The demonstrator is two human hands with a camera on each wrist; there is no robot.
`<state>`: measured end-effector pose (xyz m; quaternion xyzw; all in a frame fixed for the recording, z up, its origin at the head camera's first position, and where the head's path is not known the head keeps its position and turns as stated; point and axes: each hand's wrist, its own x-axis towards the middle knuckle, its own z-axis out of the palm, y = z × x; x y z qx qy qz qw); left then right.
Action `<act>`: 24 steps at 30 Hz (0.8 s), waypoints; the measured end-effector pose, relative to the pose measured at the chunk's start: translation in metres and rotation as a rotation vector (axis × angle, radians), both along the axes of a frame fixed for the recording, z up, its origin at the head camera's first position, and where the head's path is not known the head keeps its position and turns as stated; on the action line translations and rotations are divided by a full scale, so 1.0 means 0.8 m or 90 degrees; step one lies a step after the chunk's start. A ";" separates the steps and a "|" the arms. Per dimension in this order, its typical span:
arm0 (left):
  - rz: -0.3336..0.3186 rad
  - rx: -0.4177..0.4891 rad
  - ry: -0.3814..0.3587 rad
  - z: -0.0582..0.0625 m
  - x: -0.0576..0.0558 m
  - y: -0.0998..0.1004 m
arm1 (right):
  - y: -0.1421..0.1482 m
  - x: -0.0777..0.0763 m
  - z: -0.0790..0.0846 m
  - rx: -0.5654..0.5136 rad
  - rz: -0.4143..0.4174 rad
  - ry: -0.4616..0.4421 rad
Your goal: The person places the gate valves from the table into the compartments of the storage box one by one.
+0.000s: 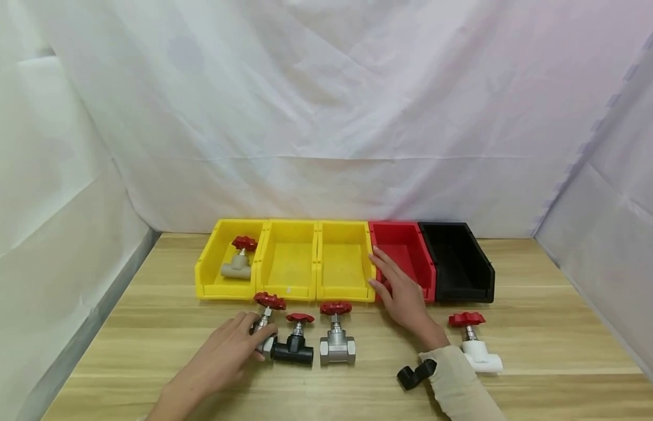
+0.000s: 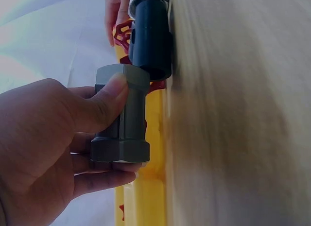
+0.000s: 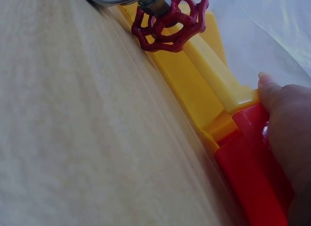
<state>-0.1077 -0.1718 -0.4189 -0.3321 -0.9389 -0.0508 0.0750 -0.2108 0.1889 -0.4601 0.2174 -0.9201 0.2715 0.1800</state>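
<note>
My left hand (image 1: 226, 351) grips a silver metal valve (image 2: 127, 121) by its hex-ended body, thumb on one side and fingers behind. Its red handwheel (image 1: 270, 300) points up toward the bins. Right beside it is a black valve (image 1: 293, 352) with a red handwheel; their ends overlap in the left wrist view. My right hand (image 1: 405, 298) reaches over the front of the red bin (image 1: 429, 279). Its fingers are extended, with the tips at the wall shared with the third yellow bin (image 1: 343, 294). The red bin's inside is partly hidden by this hand.
Another silver valve (image 1: 337, 348) stands right of the black one. A beige valve (image 1: 237, 267) lies in the leftmost yellow bin (image 1: 223, 292). Right of the red bin is a black bin (image 1: 463, 294). A white valve (image 1: 480, 356) and a black fitting (image 1: 411, 377) flank the right sleeve.
</note>
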 end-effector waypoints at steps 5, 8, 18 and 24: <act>0.014 0.006 -0.017 0.007 0.002 0.005 | 0.000 0.000 -0.002 0.001 0.005 0.000; 0.021 0.014 -0.037 0.014 0.001 0.008 | -0.001 -0.001 -0.003 -0.001 0.005 0.004; 0.003 0.054 0.002 0.033 -0.018 0.017 | 0.001 0.000 -0.004 -0.005 0.003 0.015; -0.006 0.064 0.044 0.038 -0.037 0.021 | 0.002 0.001 -0.002 0.000 0.001 0.008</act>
